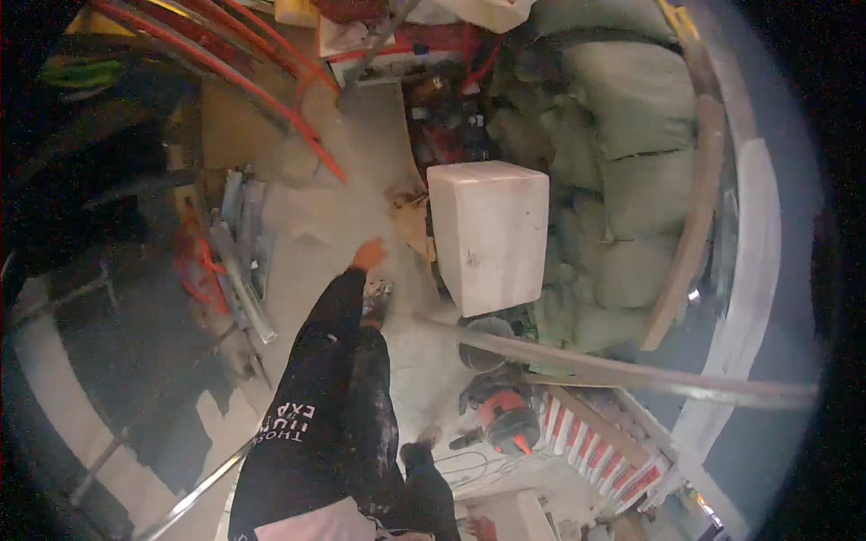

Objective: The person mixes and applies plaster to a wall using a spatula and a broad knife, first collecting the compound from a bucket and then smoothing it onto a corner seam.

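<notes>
My left hand (pixel 370 254) reaches forward at the end of a black sleeve (pixel 311 361) with pale lettering. Its fingers are slightly blurred but look apart, and nothing shows in them. Beneath it is the dusty pale floor (pixel 343 212), with one of my shoes (pixel 377 293) just behind. To the right of this hand, apart from it, stands a tall white block-like box (pixel 492 236). Only part of my right hand (pixel 481 527) shows at the lower edge, beside a white surface (pixel 523 518). Whether it grips anything is hidden.
Grey-green sacks (pixel 645 104) are piled on the right. A long pale bar (pixel 631 368) crosses near a bucket (pixel 484 343) and a red-and-black machine (pixel 510 419). Red-and-white packs (pixel 600 446) stand behind it. Red metal bars (pixel 262 99) lie far left, metal strips (pixel 239 279) nearer.
</notes>
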Available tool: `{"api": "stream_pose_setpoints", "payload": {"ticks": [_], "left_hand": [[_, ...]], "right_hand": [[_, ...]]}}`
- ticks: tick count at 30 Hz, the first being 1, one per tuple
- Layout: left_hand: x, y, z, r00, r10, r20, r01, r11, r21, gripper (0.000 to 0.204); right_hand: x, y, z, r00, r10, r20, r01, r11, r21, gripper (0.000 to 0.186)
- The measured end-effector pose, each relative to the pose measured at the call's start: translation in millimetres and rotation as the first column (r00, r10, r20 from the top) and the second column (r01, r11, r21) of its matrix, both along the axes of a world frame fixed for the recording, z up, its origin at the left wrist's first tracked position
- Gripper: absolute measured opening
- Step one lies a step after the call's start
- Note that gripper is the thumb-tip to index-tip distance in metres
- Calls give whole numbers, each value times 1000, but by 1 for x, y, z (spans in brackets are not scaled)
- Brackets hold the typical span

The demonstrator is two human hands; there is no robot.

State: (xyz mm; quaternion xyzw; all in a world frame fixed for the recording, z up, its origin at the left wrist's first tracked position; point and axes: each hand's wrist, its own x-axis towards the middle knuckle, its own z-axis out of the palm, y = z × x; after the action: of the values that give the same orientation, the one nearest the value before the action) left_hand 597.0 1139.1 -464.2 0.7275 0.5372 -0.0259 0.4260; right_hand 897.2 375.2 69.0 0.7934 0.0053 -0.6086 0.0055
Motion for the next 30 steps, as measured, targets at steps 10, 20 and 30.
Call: {"api": "stream_pose_setpoints", "payload": {"ticks": [10, 20, 30], "left_hand": [[91, 117, -14, 987, 122, -108, -12, 715, 699, 24], [71, 124, 42, 951, -176, -253, 299, 720, 626, 34], [77, 45, 59, 945, -15, -326, 61, 990, 131, 45]], "right_hand": [[-40, 166, 76, 872, -489, -39, 484, 871, -84, 67], [-61, 234, -2, 890, -428, -155, 453, 866, 211, 37], [-64, 381, -213, 919, 374, 125, -382, 765, 518, 34]]}}
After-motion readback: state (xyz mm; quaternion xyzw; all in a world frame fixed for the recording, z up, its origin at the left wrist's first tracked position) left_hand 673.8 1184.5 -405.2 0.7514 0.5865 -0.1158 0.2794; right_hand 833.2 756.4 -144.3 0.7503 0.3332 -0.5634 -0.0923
